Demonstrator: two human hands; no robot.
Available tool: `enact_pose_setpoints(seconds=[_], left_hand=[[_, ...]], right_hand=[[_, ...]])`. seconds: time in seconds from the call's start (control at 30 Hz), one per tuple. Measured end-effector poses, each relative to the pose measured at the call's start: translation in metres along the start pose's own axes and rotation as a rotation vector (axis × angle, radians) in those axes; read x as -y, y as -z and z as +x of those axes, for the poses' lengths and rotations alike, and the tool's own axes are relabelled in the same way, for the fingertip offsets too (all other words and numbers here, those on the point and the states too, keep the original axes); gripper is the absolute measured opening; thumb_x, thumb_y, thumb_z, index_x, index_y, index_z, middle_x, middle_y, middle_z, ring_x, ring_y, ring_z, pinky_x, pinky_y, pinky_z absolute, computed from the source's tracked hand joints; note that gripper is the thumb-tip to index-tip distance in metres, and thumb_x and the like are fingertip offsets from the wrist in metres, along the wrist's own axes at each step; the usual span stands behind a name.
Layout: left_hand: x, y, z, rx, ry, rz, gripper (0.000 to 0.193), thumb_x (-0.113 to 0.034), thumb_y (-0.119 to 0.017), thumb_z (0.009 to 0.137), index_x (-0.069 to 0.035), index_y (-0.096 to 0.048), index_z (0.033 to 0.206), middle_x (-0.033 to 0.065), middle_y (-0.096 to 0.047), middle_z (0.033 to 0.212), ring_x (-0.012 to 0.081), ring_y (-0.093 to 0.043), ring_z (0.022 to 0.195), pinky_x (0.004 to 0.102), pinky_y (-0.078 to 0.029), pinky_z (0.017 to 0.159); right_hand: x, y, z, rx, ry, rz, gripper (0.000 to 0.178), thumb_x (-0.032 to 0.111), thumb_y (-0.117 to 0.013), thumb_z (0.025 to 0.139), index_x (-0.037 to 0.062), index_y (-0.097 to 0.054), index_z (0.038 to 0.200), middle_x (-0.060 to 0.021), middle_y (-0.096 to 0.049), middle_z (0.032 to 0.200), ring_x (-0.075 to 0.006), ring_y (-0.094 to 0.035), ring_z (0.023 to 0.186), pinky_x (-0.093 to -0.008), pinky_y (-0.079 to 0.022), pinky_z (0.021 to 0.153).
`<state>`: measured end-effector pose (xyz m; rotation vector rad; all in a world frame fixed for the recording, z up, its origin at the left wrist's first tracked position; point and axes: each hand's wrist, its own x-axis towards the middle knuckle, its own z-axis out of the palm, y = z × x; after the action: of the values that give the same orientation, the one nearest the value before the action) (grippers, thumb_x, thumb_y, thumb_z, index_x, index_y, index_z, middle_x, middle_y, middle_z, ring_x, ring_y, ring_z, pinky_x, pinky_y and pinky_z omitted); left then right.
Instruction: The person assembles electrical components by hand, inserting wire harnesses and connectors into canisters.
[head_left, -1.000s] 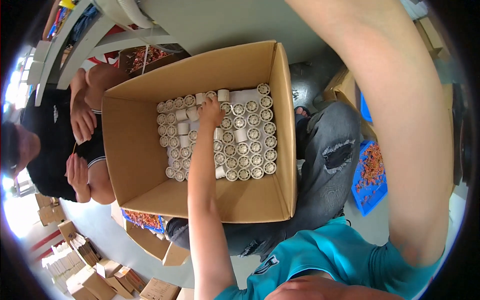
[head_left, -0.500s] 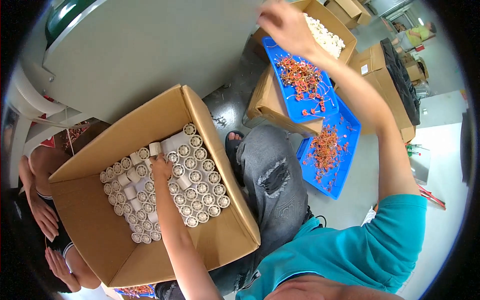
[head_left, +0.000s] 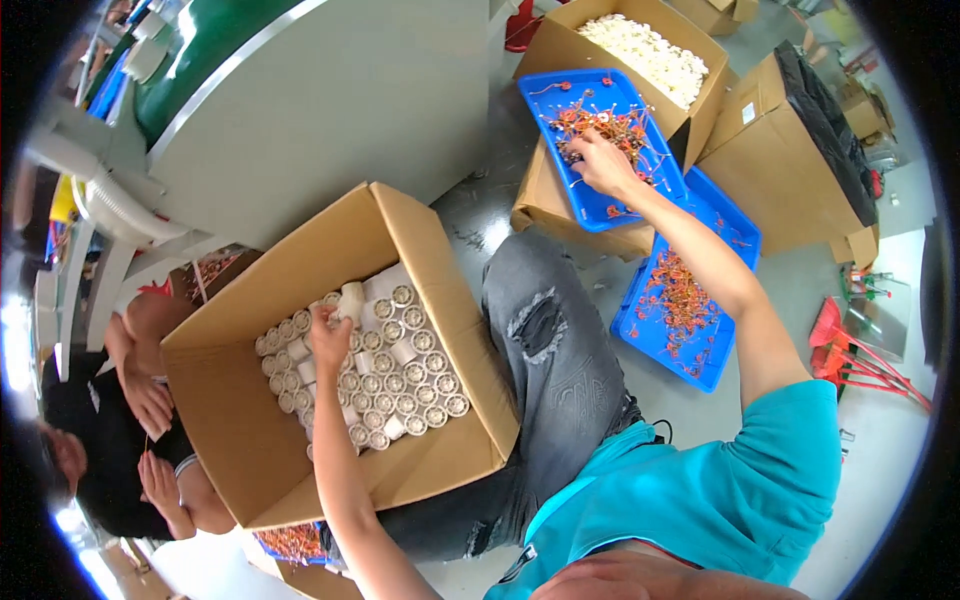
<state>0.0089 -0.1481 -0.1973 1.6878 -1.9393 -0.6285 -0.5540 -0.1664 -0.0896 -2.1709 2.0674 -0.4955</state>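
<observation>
Taking 12 o'clock as the top of the view, a co-worker (head_left: 120,440) in dark clothes sits at the far left, at 8 o'clock from the person's left hand (head_left: 330,335), hands close together in the lap. Next comes a large open carton (head_left: 225,430), its floor covered with round white parts (head_left: 415,373), most standing with spoked faces up, some lying on their sides. The left hand is down inside it, thumb and fingers partly curled about one white cylinder (head_left: 351,299), which sits against the fingertips at 1 o'clock; whether it is firmly gripped I cannot tell. More of the white parts spread from 2 to 5 o'clock of that hand, and a smaller group at 8 to 9. The right hand (head_left: 600,165), well apart at 2 o'clock from the left, dips into the upper blue tray (head_left: 590,205), fingers bent down into a tangle of red-orange wired pieces (head_left: 627,130) heaped mostly from 11 to 3 o'clock around it; whether it pinches one I cannot tell. From the right hand, a carton (head_left: 545,50) of cream-coloured pieces stands at 1 o'clock, a lower blue tray (head_left: 645,280) at 5, and red-handled tools (head_left: 825,325) at 4
</observation>
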Motion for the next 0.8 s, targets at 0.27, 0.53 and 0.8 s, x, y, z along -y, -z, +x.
enact_pose_setpoints(seconds=[0.27, 0.53, 0.8], left_hand=[[-0.111, 0.112, -0.057, 0.124, 0.33, -1.295, 0.022, 0.003, -0.058, 0.086, -0.003, -0.046, 0.103, 0.0236, -0.056, 0.122, 0.0377, -0.062, 0.11, 0.05, -0.051, 0.101], [-0.208, 0.103, -0.117, 0.327, 0.167, -1.685, 0.084, 0.003, -0.069, 0.064, 0.003, -0.037, 0.141, 0.0191, -0.054, 0.13, 0.037, -0.053, 0.124, 0.0485, -0.036, 0.115], [-0.248, 0.069, -0.12, 0.24, 0.234, -1.394, 0.065, -0.016, -0.086, 0.064, -0.002, -0.054, 0.119, 0.0084, -0.063, 0.107, 0.019, -0.065, 0.095, 0.0325, -0.051, 0.088]], right_hand=[[-0.002, 0.031, 0.004, -0.169, -0.31, 0.202, 0.043, 0.008, -0.057, 0.081, 0.0033, -0.064, 0.123, -0.0232, -0.068, 0.109, -0.0339, -0.069, 0.097, -0.0426, -0.055, 0.086], [-0.052, 0.079, -0.004, -0.148, -0.532, 1.188, 0.034, -0.004, -0.055, 0.091, -0.0154, -0.054, 0.123, -0.0174, -0.067, 0.101, -0.0232, -0.07, 0.086, -0.0308, -0.059, 0.079], [-0.013, 0.132, -0.016, -0.23, -0.417, 0.675, 0.028, -0.002, -0.061, 0.09, -0.0069, -0.065, 0.117, -0.0158, -0.07, 0.104, -0.0197, -0.071, 0.084, -0.0285, -0.059, 0.075]])
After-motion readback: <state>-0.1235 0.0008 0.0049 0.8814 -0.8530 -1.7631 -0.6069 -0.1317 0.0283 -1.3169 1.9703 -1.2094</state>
